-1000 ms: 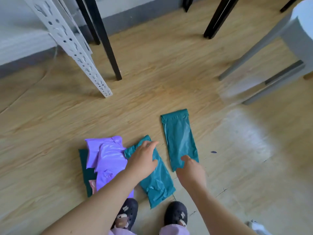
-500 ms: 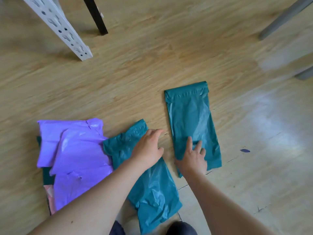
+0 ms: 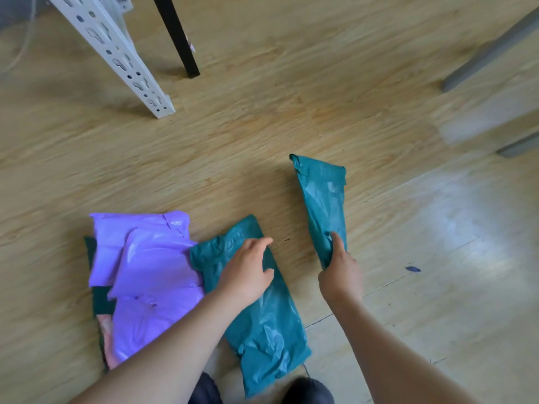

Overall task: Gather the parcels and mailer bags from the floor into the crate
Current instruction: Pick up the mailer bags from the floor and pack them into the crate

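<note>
So far nothing is crated and no crate is in view: my right hand (image 3: 339, 268) pinches the narrow teal mailer bag (image 3: 322, 199) half off the floor (image 3: 262, 126), my left hand (image 3: 248, 269) lies flat on the wide teal mailer bag (image 3: 262, 325), purple mailer bags (image 3: 145, 266) untouched beside it.

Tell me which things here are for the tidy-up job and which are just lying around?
For the job:
- narrow teal mailer bag, gripped by the right hand
- wide teal mailer bag, under the left hand
- purple mailer bags
- dark green parcel beneath the purple ones

Just around:
- white shelf post
- black leg
- grey legs
- shoes

No crate is in view.
</note>
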The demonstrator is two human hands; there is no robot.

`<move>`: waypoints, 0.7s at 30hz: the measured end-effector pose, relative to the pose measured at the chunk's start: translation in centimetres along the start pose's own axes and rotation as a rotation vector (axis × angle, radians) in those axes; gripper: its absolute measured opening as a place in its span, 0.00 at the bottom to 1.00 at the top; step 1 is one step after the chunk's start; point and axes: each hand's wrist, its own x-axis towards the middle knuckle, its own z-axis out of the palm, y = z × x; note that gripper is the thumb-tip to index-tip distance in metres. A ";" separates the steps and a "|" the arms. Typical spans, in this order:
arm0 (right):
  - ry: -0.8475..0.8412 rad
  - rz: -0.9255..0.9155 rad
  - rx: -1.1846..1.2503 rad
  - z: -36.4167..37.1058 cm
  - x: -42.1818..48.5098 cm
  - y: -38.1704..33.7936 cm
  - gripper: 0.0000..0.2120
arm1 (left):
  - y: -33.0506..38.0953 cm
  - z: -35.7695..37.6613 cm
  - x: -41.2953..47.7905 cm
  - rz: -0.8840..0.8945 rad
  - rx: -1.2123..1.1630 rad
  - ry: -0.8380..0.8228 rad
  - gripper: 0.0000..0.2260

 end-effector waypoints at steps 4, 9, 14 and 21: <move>-0.029 0.133 0.230 -5.9 -4.7 -3.4 0.19 | 2.2 -4.2 -5.1 -0.025 -0.048 0.012 0.25; -0.145 0.141 0.315 -14.3 -10.7 -8.1 0.14 | 4.9 -10.7 -11.9 -0.103 -0.099 0.041 0.23; -0.274 0.166 0.504 -20.2 -15.3 -12.8 0.16 | 7.1 -16.3 -16.9 -0.288 -0.408 0.068 0.19; -0.468 -0.005 0.401 -26.6 -23.7 -18.8 0.20 | 8.7 -23.5 -27.6 -0.470 -1.214 0.083 0.10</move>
